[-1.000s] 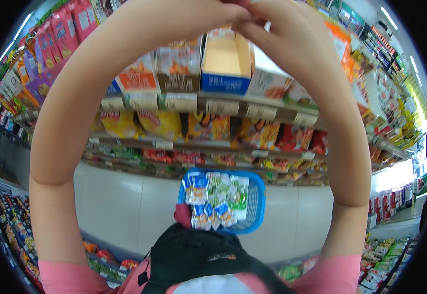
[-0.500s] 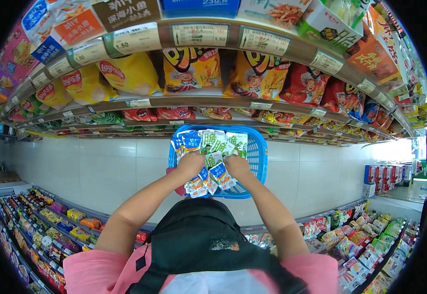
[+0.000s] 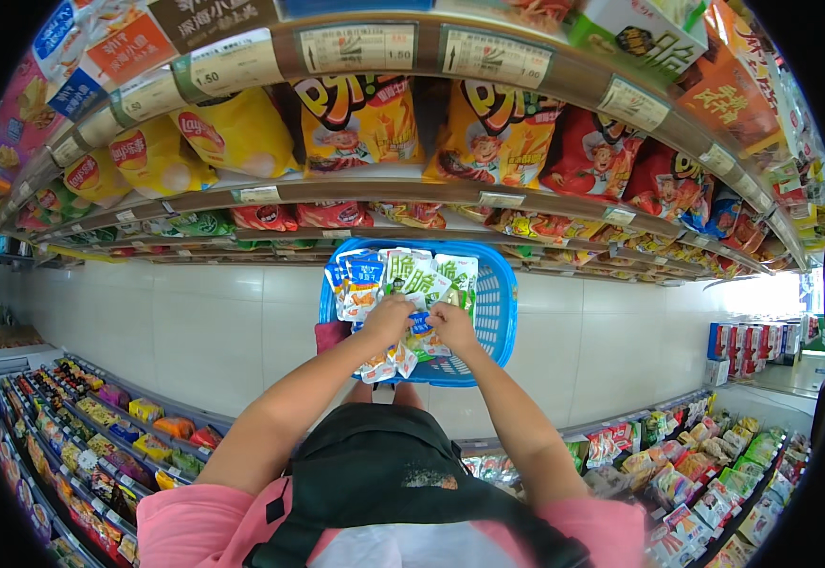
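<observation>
A blue plastic basket (image 3: 498,327) holds several small snack packets. My left hand (image 3: 389,320) is over the basket's middle, fingers closed at the left edge of a blue-and-white snack packet (image 3: 420,325). On that packet's right side, my right hand (image 3: 452,327) pinches it with bent fingers. Green-and-white packets (image 3: 456,273) lie at the basket's far side. To their left are blue, white and orange packets (image 3: 361,284), with more white-and-orange packets (image 3: 389,364) nearer my body. My fingers partly hide the packet between them.
Ahead, a tiered shelf (image 3: 337,192) carries yellow chip bags (image 3: 242,133), orange bags (image 3: 360,123) and red bags (image 3: 592,156). Its upper edge bears price tags. Lower displays of packaged snacks (image 3: 716,464) stand behind me on both sides. Pale floor tiles (image 3: 214,322) surround the basket.
My hands have drawn closer together, with a blue-and-white packet now between them. The far-left blue, white and orange packets show more fully. The view has shifted slightly against the shelf.
</observation>
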A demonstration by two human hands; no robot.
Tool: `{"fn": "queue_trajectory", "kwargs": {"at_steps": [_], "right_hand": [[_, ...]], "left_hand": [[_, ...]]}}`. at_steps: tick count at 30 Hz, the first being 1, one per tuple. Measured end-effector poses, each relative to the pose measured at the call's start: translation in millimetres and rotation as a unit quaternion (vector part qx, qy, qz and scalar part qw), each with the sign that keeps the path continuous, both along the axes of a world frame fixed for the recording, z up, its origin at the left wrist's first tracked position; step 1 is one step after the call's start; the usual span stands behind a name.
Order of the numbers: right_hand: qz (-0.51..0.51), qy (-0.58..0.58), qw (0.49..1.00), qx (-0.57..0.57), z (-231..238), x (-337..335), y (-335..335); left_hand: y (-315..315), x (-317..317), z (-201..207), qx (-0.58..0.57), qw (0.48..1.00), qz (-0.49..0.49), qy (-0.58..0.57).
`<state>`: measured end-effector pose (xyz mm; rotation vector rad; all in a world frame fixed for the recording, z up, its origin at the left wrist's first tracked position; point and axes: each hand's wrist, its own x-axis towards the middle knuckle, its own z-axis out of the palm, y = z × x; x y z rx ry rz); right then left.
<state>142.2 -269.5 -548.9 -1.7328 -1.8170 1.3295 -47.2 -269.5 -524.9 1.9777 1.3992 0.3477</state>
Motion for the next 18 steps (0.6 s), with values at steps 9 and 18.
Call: {"fn": "queue_trajectory", "kwargs": {"at_steps": [9,18], "right_hand": [[0.138,0.0,0.975,0.175,204.4,-21.3,32.8],[0.288,-0.055,0.841,0.455,465.4,-45.0,66.2]], "left_hand": [[29.9,-45.1,151.7,0.05,0.991,-0.073,-0.105],[50.7,-79.8,432.0,0.278,0.949,-0.144,-0.028]]}}
